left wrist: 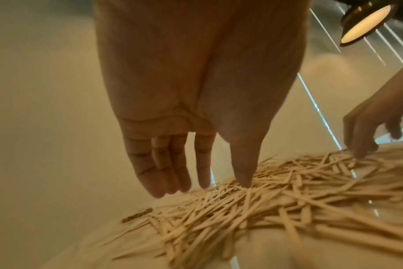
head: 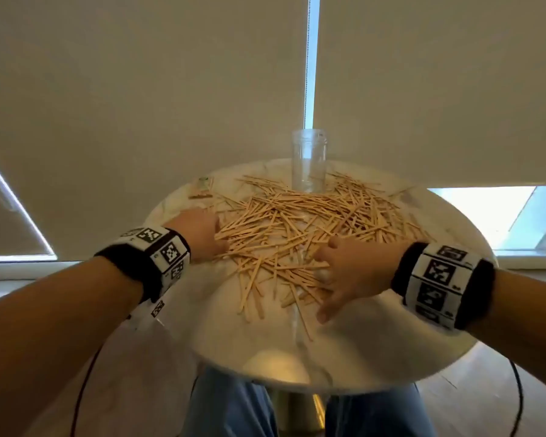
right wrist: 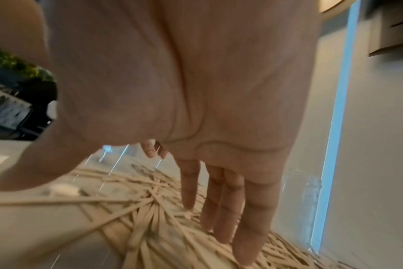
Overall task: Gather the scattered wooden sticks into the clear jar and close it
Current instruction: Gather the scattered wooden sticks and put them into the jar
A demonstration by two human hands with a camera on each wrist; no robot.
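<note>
Flat hands (head: 199,230) (head: 349,272) on sticks (head: 297,222)

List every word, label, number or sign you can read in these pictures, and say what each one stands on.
No readable words, brands or numbers.
Left wristband: black-and-white square marker codes, patterns only.
Right wristband: the same kind of codes; tiny print beside them, too small to read.
Flat item at the table edge: possible greenish print, too blurred.
Clear jar: no label visible.
</note>
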